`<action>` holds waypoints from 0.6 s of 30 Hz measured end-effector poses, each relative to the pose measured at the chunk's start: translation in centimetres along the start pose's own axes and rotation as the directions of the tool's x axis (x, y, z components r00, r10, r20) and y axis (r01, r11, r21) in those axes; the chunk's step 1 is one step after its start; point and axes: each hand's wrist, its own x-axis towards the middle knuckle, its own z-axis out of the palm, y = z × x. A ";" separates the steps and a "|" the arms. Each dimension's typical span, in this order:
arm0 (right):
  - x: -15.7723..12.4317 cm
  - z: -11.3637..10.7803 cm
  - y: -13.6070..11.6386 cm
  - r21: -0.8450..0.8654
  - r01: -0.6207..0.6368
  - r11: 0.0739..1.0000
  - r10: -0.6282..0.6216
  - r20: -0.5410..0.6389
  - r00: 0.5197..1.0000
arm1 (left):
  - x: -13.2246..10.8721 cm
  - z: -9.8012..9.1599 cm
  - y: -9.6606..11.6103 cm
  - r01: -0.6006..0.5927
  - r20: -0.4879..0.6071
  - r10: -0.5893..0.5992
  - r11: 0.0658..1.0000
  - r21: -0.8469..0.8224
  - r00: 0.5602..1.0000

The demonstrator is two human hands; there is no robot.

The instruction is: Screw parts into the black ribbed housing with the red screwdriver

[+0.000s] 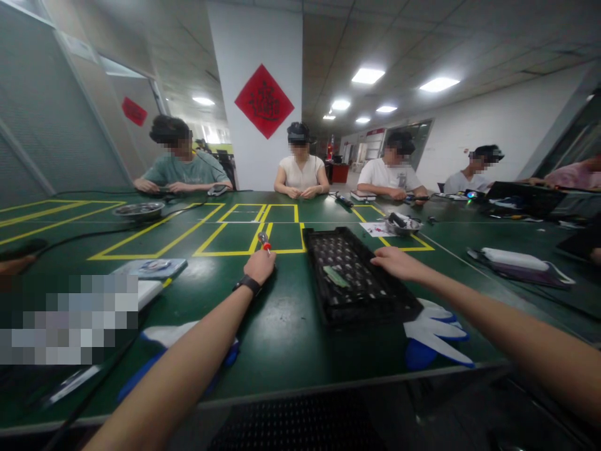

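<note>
My left hand (260,268), with a dark watch on its wrist, is closed around a small tool with a red and silvery end (265,242). Only that end sticks out past my fingers, so its kind is unclear. To the right lies a black plastic tray (323,308), its floor dotted with several small light spots. A green strip (335,276) rests inside it. My right hand (395,262) grips the tray's right rim, fingers bent over the edge. White-and-blue gloves lie under my left forearm and beside the tray's near right corner, the right glove (439,332) showing best.
Yellow tape outlines (201,254) mark the green table. Metal bowls stand at the far left (139,211) and beyond the tray (402,224). A white pouch-like item (521,263) lies at right. Cables and a flat box (154,269) are at left. Several people sit across the table.
</note>
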 end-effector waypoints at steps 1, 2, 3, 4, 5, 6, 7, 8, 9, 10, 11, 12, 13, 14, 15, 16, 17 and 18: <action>1.3 1.7 -1.2 0.006 0.038 0.999 -0.038 -0.019 0.999 | -0.1 0.0 0.0 -0.010 -0.005 0.010 1.000 -0.013 1.000; 2.5 3.2 -2.1 0.025 0.087 0.996 -0.085 -0.045 0.995 | -0.1 0.1 0.0 -0.020 -0.010 0.019 1.000 -0.024 1.000; 3.6 4.5 -2.8 0.046 0.137 0.989 -0.134 -0.067 0.989 | 0.0 0.2 -0.1 -0.027 -0.015 0.027 0.999 -0.031 1.000; 4.6 5.6 -3.3 0.058 0.160 0.985 -0.156 -0.072 0.985 | 0.0 0.3 -0.1 -0.033 -0.019 0.032 0.999 -0.036 0.999; 5.5 6.4 -3.6 0.069 0.177 0.982 -0.172 -0.071 0.983 | 0.2 0.4 -0.3 -0.036 -0.024 0.035 0.999 -0.038 0.999; 6.1 7.0 -3.8 0.080 0.194 0.978 -0.189 -0.066 0.980 | 0.4 0.5 -0.4 -0.037 -0.030 0.036 0.998 -0.045 0.999; 6.6 7.3 -3.8 0.088 0.211 0.974 -0.207 -0.054 0.977 | 0.6 0.6 -0.6 -0.040 -0.038 0.038 0.998 -0.056 0.999; 6.9 7.6 -3.7 0.102 0.231 0.968 -0.229 -0.036 0.973 | 0.8 0.7 -0.8 -0.044 -0.048 0.041 0.997 -0.070 0.998; 7.1 7.7 -3.4 0.127 0.249 0.960 -0.249 -0.016 0.968 | 1.0 0.8 -1.0 -0.050 -0.059 0.045 0.995 -0.087 0.997; 7.1 7.7 -3.1 0.164 0.257 0.953 -0.260 -0.002 0.966 | 1.2 1.0 -1.2 -0.059 -0.070 0.052 0.993 -0.105 0.996; 7.1 7.7 -2.7 0.202 0.245 0.948 -0.250 0.000 0.968 | 1.4 1.1 -1.3 -0.070 -0.080 0.060 0.990 -0.123 0.995; 7.1 7.6 -2.3 0.226 0.205 0.952 -0.207 -0.016 0.978 | 1.5 1.2 -1.4 -0.080 -0.088 0.068 0.987 -0.141 0.994; 7.0 7.6 -1.8 0.233 0.142 0.962 -0.135 -0.046 0.990 | 1.6 1.3 -1.5 -0.090 -0.095 0.076 0.984 -0.155 0.993; 6.8 7.5 -1.3 0.222 0.066 0.973 -0.048 -0.084 0.995 | 1.8 1.4 -1.5 -0.100 -0.101 0.083 0.981 -0.169 0.991; 6.7 7.4 -0.6 0.195 -0.014 0.981 0.039 -0.125 0.991 | 1.9 1.4 -1.6 -0.110 -0.107 0.091 0.977 -0.183 0.990; 6.5 7.3 0.0 0.160 -0.091 0.983 0.118 -0.163 0.980 | 2.0 1.5 -1.6 -0.119 -0.114 0.098 0.974 -0.195 0.989; 6.3 7.1 0.8 0.131 -0.157 0.979 0.180 -0.193 0.965 | 2.1 1.6 -1.6 -0.128 -0.119 0.105 0.970 -0.206 0.987; 6.0 6.8 1.5 0.109 -0.215 0.971 0.235 -0.221 0.947 | 2.3 1.6 -1.6 -0.136 -0.124 0.110 0.966 -0.219 0.986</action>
